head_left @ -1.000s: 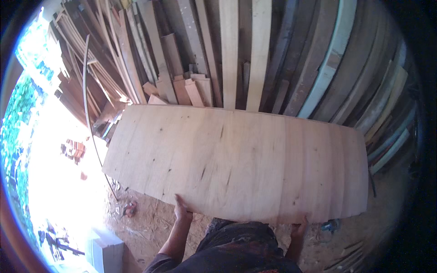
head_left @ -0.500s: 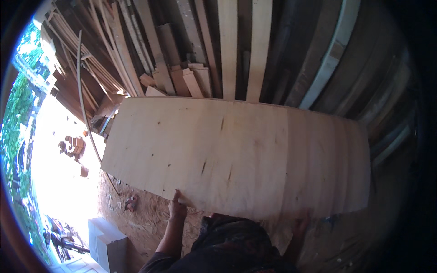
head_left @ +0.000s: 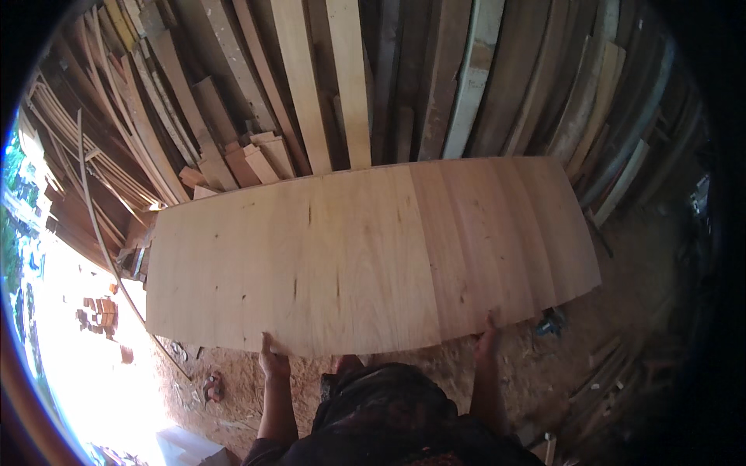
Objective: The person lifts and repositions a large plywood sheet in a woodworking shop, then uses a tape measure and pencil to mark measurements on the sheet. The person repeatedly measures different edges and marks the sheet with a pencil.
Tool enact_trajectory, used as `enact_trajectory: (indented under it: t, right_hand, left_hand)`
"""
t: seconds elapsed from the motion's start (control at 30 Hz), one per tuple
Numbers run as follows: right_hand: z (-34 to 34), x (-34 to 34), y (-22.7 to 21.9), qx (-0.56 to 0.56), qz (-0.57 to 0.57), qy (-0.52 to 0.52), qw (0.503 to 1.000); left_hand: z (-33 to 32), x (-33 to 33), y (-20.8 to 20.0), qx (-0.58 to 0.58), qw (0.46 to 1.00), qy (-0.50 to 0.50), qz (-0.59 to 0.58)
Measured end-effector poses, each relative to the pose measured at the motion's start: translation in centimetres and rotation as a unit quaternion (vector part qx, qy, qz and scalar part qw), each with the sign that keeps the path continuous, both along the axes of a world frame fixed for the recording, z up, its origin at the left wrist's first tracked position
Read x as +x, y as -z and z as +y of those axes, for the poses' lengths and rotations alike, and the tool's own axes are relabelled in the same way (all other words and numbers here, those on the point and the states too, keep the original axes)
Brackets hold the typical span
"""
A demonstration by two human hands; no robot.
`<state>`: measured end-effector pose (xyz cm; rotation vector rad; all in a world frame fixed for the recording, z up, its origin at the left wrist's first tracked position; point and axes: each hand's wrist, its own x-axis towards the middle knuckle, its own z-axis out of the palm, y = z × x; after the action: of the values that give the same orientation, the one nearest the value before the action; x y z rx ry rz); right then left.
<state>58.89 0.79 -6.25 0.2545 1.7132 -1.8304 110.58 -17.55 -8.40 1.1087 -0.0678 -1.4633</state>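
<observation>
Left hand (head_left: pixel 273 361) and right hand (head_left: pixel 486 342) pinch plywood sheet (head_left: pixel 365 256) at near edge. Long axis crosswise, bulk beyond both; neither hand nearer.

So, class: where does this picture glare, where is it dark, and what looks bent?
Head view: glare bleaches the white-looking ground at lower left; head view: the rim is black and the brown dirt floor at right is shadowed; head view: the long edges of the wide, pale wooden panel look bowed, probably fisheye distortion.
</observation>
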Motion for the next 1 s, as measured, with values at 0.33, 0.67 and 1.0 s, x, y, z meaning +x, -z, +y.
enact_trajectory:
  t: [0.33, 0.67, 1.0]
  right_hand:
    - [1.2, -2.6, 5.1, 0.047, -0.019, -0.154, 0.987]
    - [0.6, -2.3, 2.5, 0.031, -0.01, -0.135, 0.99]
    - [1.8, -2.3, -0.4, 0.078, 0.042, -0.236, 0.968]
  left_hand:
    - [1.4, -3.0, 1.2, 0.061, 0.997, 0.015, -0.036]
    - [25.2, -2.6, 5.4, 0.133, 0.671, 0.579, -0.444]
    - [38.5, 3.6, 8.0, 0.444, 0.754, 0.302, -0.378]
